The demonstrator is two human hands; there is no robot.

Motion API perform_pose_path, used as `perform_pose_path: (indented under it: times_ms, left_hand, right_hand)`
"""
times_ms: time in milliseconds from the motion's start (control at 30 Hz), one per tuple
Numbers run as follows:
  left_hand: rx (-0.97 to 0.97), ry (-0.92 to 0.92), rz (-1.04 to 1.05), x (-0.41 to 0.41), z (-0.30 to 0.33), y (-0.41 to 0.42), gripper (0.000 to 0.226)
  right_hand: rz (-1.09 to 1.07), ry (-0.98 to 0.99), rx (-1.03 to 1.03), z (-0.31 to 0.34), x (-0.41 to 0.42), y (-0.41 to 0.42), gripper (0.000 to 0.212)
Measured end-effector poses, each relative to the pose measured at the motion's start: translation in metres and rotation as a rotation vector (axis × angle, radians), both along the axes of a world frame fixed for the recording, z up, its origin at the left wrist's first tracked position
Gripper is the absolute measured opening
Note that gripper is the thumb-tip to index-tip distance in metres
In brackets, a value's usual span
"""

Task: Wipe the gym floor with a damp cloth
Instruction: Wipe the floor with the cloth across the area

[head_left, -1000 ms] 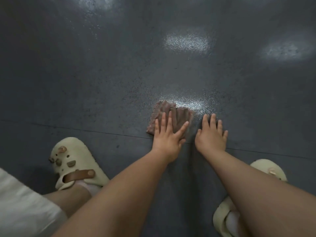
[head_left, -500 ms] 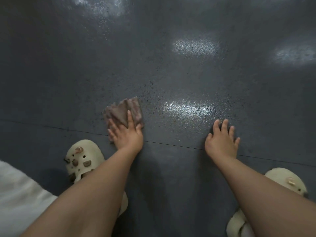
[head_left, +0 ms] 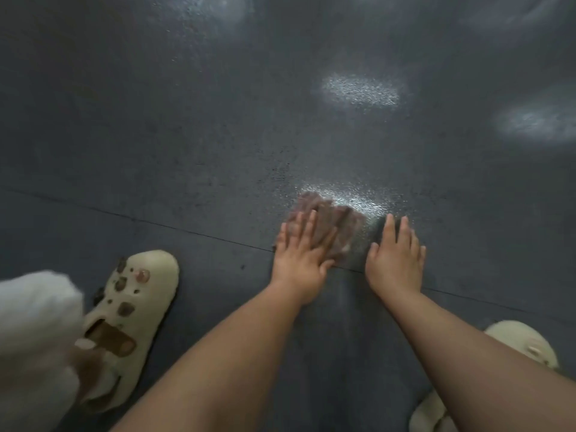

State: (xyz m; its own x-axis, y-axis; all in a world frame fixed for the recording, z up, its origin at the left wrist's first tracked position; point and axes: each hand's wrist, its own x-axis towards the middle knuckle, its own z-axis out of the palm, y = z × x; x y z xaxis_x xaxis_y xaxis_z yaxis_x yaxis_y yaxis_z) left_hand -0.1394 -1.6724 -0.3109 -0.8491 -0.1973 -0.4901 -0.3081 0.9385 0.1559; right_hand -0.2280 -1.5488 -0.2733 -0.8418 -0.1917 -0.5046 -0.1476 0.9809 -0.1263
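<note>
**Mid-wipe: left hand flat on cloth, right hand braced on floor**

Floor (head_left: 187, 135): dark, speckled, fills the view. A thin seam runs across it and passes under both hands. Bright sheen patches sit beyond the hands, the nearest just past the cloth's far edge. Could be wet film or lamp glare, can't tell which.

Step, as I read it: a wiping stroke is under way, not setup or wringing. Coverage can't be judged; no clear wet/dry boundary shows.

Cloth (head_left: 335, 224): brownish, crumpled, lying on the floor across the seam. It sits under and beyond the left hand's fingers, with its right edge just beside the right hand.

Left hand (head_left: 300, 257): the working grip. Fingers spread and straight, palm pressing the cloth down. No pinch, no curl round the fabric.

Right hand (head_left: 397, 260): palm down, fingers spread on bare floor, apart from the cloth. Looks like a support, holding nothing.

Next move calls for: keep the palm load even so the cloth slides rather than bunching, sweep sideways into unwiped floor, and shift the support hand clear of the path.

Hard to make out:
- cloth and left fingertips are motion-blurred, so the fold layout is unclear
- cloth dampness not verifiable
- near part of the cloth hidden under the palm
- left shoe (head_left: 134, 310) in view, heel covered by a blurred pale garment (head_left: 34, 332)
- right shoe (head_left: 526, 347) mostly behind the forearm and cut by the frame edge
</note>
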Motion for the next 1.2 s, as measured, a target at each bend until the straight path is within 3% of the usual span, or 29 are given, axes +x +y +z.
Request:
perform_pose_path:
  times_ms: [233,300,400,500,633,733,933,1000,1100,1200]
  left_hand:
    - [-0.103,-0.208,0.724,0.057,0.018,-0.141,0.062]
    - [-0.109,-0.207,0.818,0.065,0.016,-0.152,0.064]
    - [-0.101,-0.198,0.726,0.055,0.017,-0.125,0.065]
    - [-0.017,-0.127,0.377,0.047,0.019,-0.083,0.060]
    - [0.010,-0.043,0.197,0.052,0.010,-0.104,0.055]
    - [-0.074,-0.059,0.350,0.057,0.007,-0.158,0.059]
    - [-0.101,-0.140,0.998,0.127,0.010,-0.270,0.059]
    - [-0.090,-0.159,1.116,0.138,0.013,-0.274,0.059]
    - [-0.099,-0.136,1.028,0.124,0.012,-0.247,0.061]
    - [-0.039,-0.087,0.684,0.105,0.016,-0.189,0.063]
  right_hand:
    - [0.291,-0.056,-0.085,0.003,0.027,-0.069,0.055]
    - [0.331,-0.065,-0.116,0.003,0.034,-0.088,0.054]
    - [0.338,-0.072,-0.151,0.005,0.042,-0.110,0.053]
    - [0.301,-0.072,-0.175,0.004,0.049,-0.127,0.053]
    - [0.334,-0.043,-0.193,0.000,0.054,-0.151,0.054]
    - [0.389,-0.026,-0.190,0.000,0.060,-0.168,0.053]
    - [0.513,-0.081,-0.127,-0.005,0.076,-0.205,0.053]
    - [0.546,-0.098,-0.078,-0.006,0.080,-0.213,0.054]
    - [0.535,-0.087,-0.022,-0.007,0.085,-0.224,0.053]
    - [0.456,-0.059,-0.025,-0.002,0.090,-0.234,0.050]
